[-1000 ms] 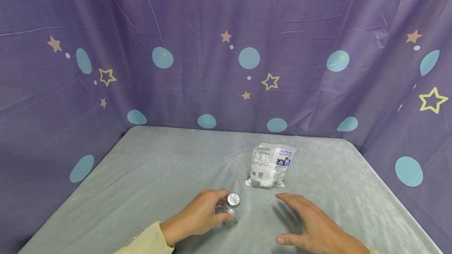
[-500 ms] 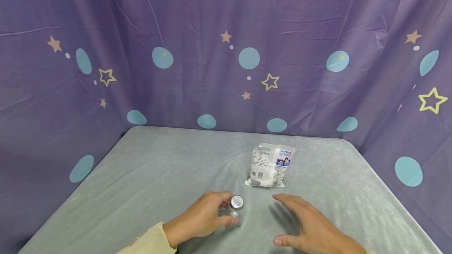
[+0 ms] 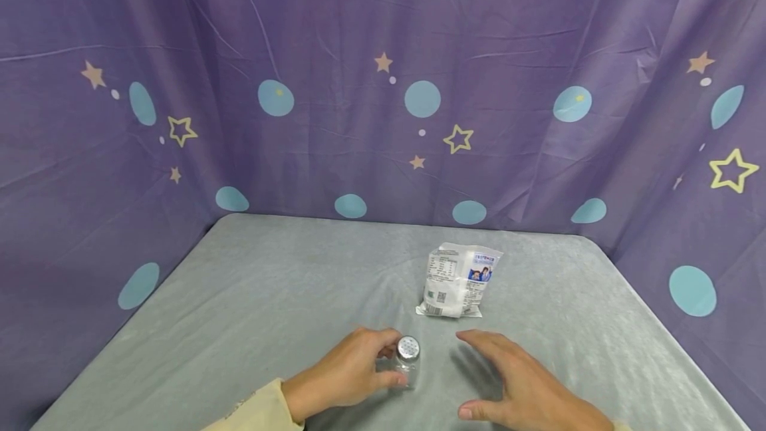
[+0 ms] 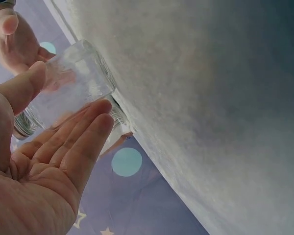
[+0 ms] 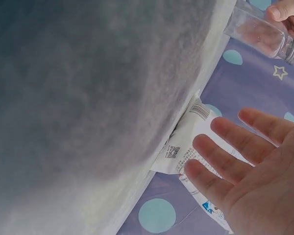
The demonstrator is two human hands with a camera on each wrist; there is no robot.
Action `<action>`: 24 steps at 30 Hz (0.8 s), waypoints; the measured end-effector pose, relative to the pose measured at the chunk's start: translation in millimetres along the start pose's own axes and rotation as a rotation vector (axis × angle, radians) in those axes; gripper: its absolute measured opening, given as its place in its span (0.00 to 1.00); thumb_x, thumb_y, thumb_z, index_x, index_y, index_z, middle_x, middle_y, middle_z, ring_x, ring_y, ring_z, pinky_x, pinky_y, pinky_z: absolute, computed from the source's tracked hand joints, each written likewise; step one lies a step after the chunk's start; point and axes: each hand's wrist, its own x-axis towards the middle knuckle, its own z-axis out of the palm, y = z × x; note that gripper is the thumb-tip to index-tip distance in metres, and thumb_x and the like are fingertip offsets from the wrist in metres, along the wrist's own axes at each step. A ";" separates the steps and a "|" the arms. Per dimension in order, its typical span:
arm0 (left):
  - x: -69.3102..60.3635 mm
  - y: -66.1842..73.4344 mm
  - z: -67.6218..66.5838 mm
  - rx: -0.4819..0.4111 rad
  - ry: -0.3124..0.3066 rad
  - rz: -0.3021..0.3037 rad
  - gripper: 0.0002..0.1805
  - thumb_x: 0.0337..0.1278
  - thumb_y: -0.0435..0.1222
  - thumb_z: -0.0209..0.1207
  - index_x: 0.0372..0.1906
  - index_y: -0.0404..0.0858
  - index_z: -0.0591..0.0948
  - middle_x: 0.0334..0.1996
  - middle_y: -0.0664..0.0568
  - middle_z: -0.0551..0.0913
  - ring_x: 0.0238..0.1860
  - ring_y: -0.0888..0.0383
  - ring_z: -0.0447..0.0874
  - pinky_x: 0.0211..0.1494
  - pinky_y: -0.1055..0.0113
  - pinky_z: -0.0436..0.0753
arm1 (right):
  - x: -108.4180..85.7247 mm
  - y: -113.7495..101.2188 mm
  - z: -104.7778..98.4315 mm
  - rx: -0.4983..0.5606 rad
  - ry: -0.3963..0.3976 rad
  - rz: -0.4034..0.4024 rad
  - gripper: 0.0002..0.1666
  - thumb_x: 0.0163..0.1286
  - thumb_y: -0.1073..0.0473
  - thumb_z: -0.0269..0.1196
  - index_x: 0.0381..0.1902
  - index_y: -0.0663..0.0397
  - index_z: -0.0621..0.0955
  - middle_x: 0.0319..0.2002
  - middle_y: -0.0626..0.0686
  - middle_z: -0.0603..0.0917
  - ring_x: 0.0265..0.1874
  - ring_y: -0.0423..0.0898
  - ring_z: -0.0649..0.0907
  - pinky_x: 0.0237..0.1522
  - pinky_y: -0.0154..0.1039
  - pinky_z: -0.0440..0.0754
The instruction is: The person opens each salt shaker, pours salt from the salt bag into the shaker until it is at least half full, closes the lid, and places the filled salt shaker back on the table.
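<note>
Between thumb and fingers, my left hand (image 3: 359,370) holds a clear shaker jar (image 3: 409,372) with a perforated silver lid (image 3: 409,348). The jar stands upright at or just above the cloth; I cannot tell which. In the left wrist view the thumb presses one side of the see-through jar (image 4: 68,81) and the fingers lie along the other, and nothing shows inside it. To the right of the jar, apart from it, my right hand (image 3: 523,381) holds nothing, thumb and fingers spread. Its fingers extend loosely in the right wrist view.
A white printed packet (image 3: 456,285) with a blue picture stands upright beyond both hands. Grey cloth covers the table (image 3: 287,285). A purple curtain (image 3: 335,85) with stars and blue ovals encloses its back and sides.
My left hand has moved the shaker jar steadily to the right and slightly nearer to me. The right hand has shifted a little left. The packet has stayed put.
</note>
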 end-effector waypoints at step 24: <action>2.1 8.1 6.5 0.013 -0.022 0.024 0.19 0.50 0.41 0.78 0.47 0.49 0.84 0.39 0.68 0.87 0.41 0.71 0.85 0.47 0.70 0.83 | 7.2 -6.2 5.1 0.014 0.015 -0.028 0.53 0.53 0.25 0.72 0.73 0.35 0.71 0.67 0.33 0.74 0.64 0.39 0.76 0.58 0.47 0.80</action>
